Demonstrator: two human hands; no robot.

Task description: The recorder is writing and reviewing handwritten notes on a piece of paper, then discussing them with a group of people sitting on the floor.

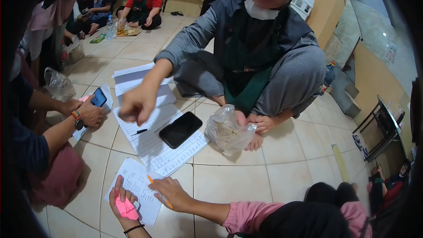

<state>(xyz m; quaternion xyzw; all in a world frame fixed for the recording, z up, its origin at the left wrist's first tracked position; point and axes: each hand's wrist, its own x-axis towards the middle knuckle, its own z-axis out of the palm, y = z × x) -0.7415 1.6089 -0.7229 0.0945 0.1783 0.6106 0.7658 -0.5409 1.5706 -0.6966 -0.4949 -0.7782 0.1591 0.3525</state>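
My left hand [122, 198], with a dark bead bracelet at the wrist, holds crumpled or folded pink paper [127, 209] against its palm. One finger of it points up; the others curl over the paper. My right hand [173, 191], below a pink sleeve, grips an orange pen [150, 179] that slants across its fingers. Under and beside both hands lies a handwritten white sheet [150, 213] on the tiled floor. Beyond it, a black smartphone [180, 129] rests on larger ruled, written sheets [195, 143]. A black pen [139, 132] lies left of the phone.
Opposite sits a person [251, 46] whose outstretched hand [140, 104] hangs over the papers; their other hand touches a clear plastic bag [224, 132]. At left, another person's hands [87, 114] hold a phone [99, 97]. A folding table [385, 129] stands at right.
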